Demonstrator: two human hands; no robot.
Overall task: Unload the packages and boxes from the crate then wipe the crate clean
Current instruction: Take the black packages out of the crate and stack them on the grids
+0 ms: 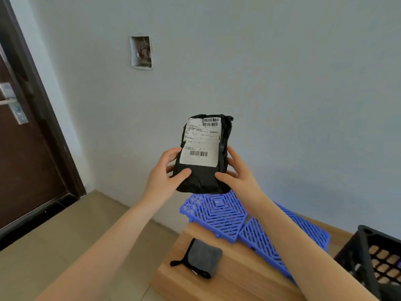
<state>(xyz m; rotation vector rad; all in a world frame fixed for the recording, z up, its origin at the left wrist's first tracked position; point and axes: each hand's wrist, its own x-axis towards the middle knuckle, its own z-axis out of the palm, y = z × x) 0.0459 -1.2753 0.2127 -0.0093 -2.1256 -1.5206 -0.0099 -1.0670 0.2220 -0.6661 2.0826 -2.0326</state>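
Package [204, 153], black, labelled, held above mat [219, 216]. I note left hand [165, 177] gripping its 9 o'clock edge, right hand [238, 172] its 3 o'clock edge. Crate [382, 233] at 4 o'clock; cloth [204, 257] at 6.

I see the black plastic package [201, 181], its white barcoded label facing me, held upright between my left hand [165, 173] and right hand [238, 173], which grip its lower sides. The black lattice crate [368, 253] stands low, right of my right hand. A folded grey cloth [205, 256] lies below both hands.
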